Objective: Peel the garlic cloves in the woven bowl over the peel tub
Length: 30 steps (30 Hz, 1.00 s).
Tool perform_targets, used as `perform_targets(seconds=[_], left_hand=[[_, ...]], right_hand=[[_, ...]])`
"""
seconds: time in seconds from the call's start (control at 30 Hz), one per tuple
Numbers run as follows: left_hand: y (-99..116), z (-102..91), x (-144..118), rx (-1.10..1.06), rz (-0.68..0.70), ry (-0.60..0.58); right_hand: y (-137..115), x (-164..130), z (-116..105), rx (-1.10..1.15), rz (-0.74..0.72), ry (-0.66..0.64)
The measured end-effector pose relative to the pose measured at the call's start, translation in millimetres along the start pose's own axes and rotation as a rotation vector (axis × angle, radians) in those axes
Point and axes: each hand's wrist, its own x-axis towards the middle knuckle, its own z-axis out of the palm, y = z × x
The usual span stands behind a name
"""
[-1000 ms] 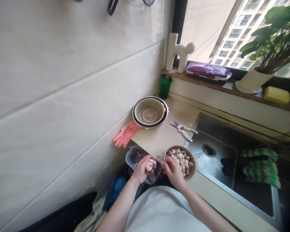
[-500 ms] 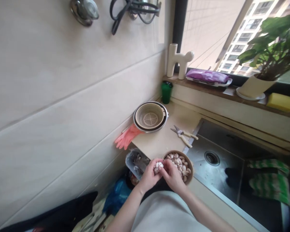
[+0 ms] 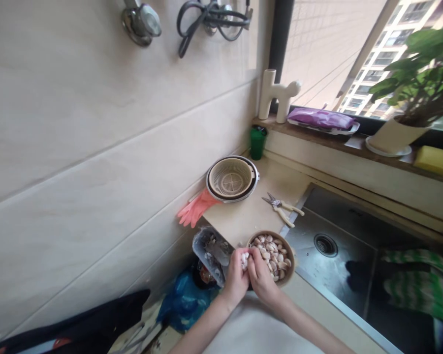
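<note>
Between my two hands is a white garlic bulb [image 3: 244,259], partly covered by the fingers. My left hand [image 3: 237,275] is closed round its left side. My right hand [image 3: 260,275] grips it from the right, thumb and fingers close against the left hand's. Just right of and beyond the hands stands a tan bowl [image 3: 292,260] filled with loose garlic cloves [image 3: 275,253]. To the left, a lined bin [image 3: 210,250] below the counter edge contains papery scraps.
Scissors with cream handles [image 3: 280,207] lie by the steel sink [image 3: 327,216]. A beige colander [image 3: 232,179] sits at the wall beside pink rubber gloves [image 3: 197,206]. A green cup [image 3: 258,142] stands in the corner. A striped cloth [image 3: 417,280] hangs in the sink.
My hands have drawn tighter together round the garlic bulb, covering more of it, and shifted slightly lower. The whole view has moved a little.
</note>
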Motion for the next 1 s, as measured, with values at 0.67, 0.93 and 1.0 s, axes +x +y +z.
perform_targets(seconds=[0.67,0.93,1.0], left_hand=[[12,6.3,20,-0.570,-0.329,-0.241],[19,0.8,20,-0.217,-0.134,-0.352],[20,-1.1,20,-0.114,-0.074,-0.329]], right_hand=[[23,-4,-57,0.326,0.334,0.169],[-1,0,-51,-0.208,0.037,0.004],[-7,4,-42,-0.179,0.009,-0.021]])
